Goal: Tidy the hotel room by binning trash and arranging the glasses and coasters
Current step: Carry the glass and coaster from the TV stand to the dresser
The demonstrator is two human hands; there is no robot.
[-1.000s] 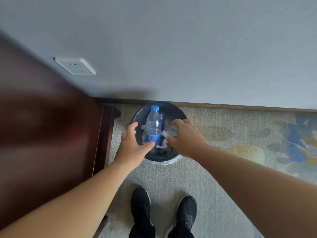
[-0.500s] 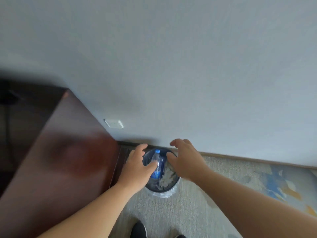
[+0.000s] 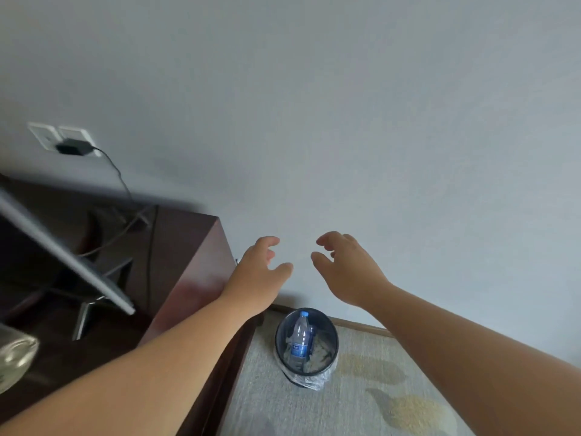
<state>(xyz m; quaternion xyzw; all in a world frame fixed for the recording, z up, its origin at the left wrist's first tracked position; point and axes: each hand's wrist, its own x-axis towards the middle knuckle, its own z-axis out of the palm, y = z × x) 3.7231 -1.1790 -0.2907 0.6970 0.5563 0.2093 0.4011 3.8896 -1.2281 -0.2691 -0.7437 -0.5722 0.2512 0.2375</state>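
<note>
Both my hands are empty and relaxed, held out in the air in front of the pale wall. My left hand (image 3: 257, 272) has its fingers loosely curled and the thumb spread away from them, gripping nothing. It shows against the far corner of the dark wooden bench (image 3: 188, 247), though I cannot tell whether it touches the wood. My right hand (image 3: 349, 272) mirrors it, fingers bent and thumb apart, holding nothing, with a clear gap between the two hands. Below them the round dark bin (image 3: 335, 344) stands on the carpet (image 3: 377, 388), just beside the end of the bench and close to the skirting board, with a clear plastic liner (image 3: 309, 380) bunched around its base. Inside it a clear plastic bottle (image 3: 298, 335) with a blue cap leans against the left of the wall, and crumpled pale paper (image 3: 320, 352) lies beside it. The bottle carries a blue label (image 3: 295, 350) with white marks on it, too small for me to read. On the bench at the far left edge is a blurred glass (image 3: 15, 354), and further back the tilted edge of a flat screen (image 3: 63, 250) on its stand. A black plug (image 3: 74, 146) sits in a white wall socket (image 3: 42, 133), its cable trailing down behind the bench.
</note>
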